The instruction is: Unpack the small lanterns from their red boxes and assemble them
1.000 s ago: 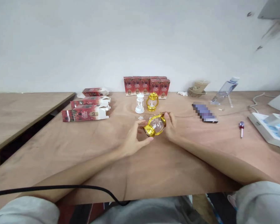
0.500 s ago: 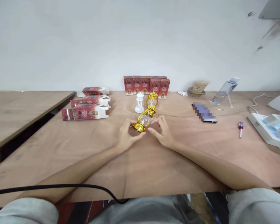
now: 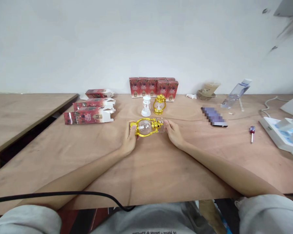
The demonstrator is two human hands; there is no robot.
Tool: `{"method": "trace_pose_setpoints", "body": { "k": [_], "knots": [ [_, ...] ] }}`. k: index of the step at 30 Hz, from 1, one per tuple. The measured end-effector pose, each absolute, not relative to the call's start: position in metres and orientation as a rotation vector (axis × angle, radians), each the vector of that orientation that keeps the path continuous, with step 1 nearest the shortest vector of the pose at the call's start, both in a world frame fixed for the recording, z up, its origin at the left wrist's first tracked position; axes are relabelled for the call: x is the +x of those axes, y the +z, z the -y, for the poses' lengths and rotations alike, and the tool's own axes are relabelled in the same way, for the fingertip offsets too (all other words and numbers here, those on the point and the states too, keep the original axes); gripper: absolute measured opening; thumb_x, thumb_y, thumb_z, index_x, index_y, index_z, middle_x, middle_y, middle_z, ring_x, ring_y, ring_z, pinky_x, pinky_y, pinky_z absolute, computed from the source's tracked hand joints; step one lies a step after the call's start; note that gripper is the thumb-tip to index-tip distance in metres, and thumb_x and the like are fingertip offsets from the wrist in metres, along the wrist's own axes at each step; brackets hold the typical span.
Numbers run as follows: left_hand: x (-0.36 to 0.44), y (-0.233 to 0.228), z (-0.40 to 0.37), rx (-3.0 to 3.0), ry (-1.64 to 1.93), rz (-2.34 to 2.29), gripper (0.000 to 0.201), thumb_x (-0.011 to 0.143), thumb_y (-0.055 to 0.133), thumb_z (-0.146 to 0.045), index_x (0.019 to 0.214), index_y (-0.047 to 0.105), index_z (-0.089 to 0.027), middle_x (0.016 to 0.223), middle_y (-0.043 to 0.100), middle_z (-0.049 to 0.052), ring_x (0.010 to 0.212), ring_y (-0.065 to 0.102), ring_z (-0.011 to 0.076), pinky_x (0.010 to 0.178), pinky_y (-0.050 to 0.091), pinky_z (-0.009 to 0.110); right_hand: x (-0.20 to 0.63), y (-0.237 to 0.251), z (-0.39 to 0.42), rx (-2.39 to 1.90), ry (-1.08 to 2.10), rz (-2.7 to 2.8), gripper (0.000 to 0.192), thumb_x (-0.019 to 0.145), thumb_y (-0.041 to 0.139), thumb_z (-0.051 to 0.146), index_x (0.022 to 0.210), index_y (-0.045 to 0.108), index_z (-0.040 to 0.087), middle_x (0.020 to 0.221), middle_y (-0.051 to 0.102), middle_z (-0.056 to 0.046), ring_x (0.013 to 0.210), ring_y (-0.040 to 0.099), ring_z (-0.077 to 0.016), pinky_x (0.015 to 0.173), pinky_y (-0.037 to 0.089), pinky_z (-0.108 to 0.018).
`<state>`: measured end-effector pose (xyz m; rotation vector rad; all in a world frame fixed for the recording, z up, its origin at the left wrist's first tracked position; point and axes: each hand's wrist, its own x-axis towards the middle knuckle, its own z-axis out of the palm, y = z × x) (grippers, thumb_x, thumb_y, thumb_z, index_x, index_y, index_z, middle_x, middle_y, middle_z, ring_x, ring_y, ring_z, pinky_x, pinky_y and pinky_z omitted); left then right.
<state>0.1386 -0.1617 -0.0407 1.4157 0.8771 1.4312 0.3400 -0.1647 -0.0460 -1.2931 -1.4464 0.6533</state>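
White wall backs a brown wooden tabletop (image 3: 161, 169) in the head view, with a second wooden surface (image 3: 19, 112) set apart at the left across a dark gap. Centre of the scene: a gold lantern (image 3: 146, 126) with a clear globe lies on its side, long axis running left to right, held between both hands just above or on the wood; contact with the surface cannot be confirmed. Left hand (image 3: 130, 141) is closed around the lantern's left end, thumb and fingers curled on the gold cap, apparently steadying it. Right hand (image 3: 174, 134) meets the right end with fingertips pinched on the gold fitting there; a small clear piece beside those fingers is too faint to identify. Sideways placement appears to give both ends access at once. Just beyond stand a white lantern (image 3: 146, 106) and a second gold lantern (image 3: 159, 104), upright and side by side, in front of a row of red boxes (image 3: 153, 87) against the wall. Three opened red cartons (image 3: 90, 110) lie flat at the far left. Right side holds a small screwdriver (image 3: 252, 133), a tilted water bottle (image 3: 235, 93), a pixelated flat item (image 3: 213, 117) and a white device (image 3: 282, 133). A black cable (image 3: 63, 195) crosses the near edge.
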Motion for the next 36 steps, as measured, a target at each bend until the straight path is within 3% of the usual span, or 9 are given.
{"method": "trace_pose_setpoints", "body": {
  "k": [11,16,19,21,25,31,36],
  "knots": [
    [0.138,-0.048,0.161,1.519,1.297,-0.956,0.04,0.081,0.056,-0.056,0.096,0.044,-0.021,0.07,0.047,-0.004,0.05,0.044,0.0066,0.043,0.038,0.018,0.335,-0.048,0.165,-1.043,1.141,1.341,0.05,0.072,0.052,0.072,0.068,0.04,0.023,0.051,0.031,0.009,0.042,0.026,-0.0072,0.043,0.022,-0.023],
    [0.138,-0.04,0.16,1.46,1.469,-0.961,0.045,0.076,0.059,-0.059,0.096,0.045,-0.022,0.087,0.05,-0.001,0.063,0.049,0.0086,0.049,0.043,0.019,0.353,-0.046,0.152,-1.162,0.687,1.113,0.044,0.078,0.046,0.066,0.071,0.043,0.023,0.057,0.039,0.006,0.05,0.037,-0.0102,0.049,0.031,-0.024],
    [0.138,-0.037,0.162,1.516,1.592,-0.967,0.047,0.073,0.065,-0.055,0.1,0.046,-0.021,0.094,0.052,0.001,0.081,0.053,0.0122,0.068,0.048,0.022,0.374,-0.043,0.141,-1.265,0.425,1.063,0.044,0.078,0.046,0.066,0.069,0.045,0.022,0.06,0.04,0.005,0.056,0.041,-0.0115,0.057,0.037,-0.026],
    [0.138,-0.038,0.163,1.572,1.618,-0.941,0.047,0.073,0.065,-0.053,0.102,0.047,-0.021,0.097,0.052,0.002,0.089,0.053,0.0135,0.079,0.047,0.024,0.382,-0.044,0.137,-1.296,0.454,1.106,0.044,0.078,0.045,0.064,0.071,0.049,0.022,0.064,0.046,0.003,0.06,0.045,-0.0122,0.061,0.039,-0.027],
    [0.139,-0.041,0.164,1.61,1.627,-0.899,0.045,0.076,0.062,-0.055,0.101,0.046,-0.021,0.095,0.051,0.002,0.088,0.052,0.0136,0.08,0.046,0.025,0.376,-0.049,0.142,-1.272,0.607,1.296,0.037,0.08,0.05,0.057,0.086,0.055,0.02,0.082,0.06,-0.002,0.075,0.054,-0.0147,0.07,0.043,-0.029],
    [0.139,-0.043,0.16,1.585,1.737,-0.916,0.045,0.078,0.062,-0.055,0.103,0.043,-0.024,0.099,0.05,0.002,0.092,0.052,0.0135,0.082,0.046,0.025,0.355,-0.042,0.173,-1.181,0.503,1.945,0.028,0.083,0.055,0.045,0.097,0.059,0.021,0.086,0.062,-0.004,0.071,0.053,-0.0154,0.069,0.044,-0.032],
    [0.139,-0.045,0.163,1.655,1.784,-0.933,0.048,0.079,0.062,-0.052,0.113,0.042,-0.024,0.107,0.048,0.003,0.097,0.053,0.0142,0.088,0.045,0.026,0.348,-0.04,0.183,-1.041,0.353,2.391,0.025,0.084,0.056,0.043,0.096,0.063,0.022,0.096,0.059,-0.007,0.092,0.054,-0.0207,0.084,0.041,-0.037]
  ]
}}
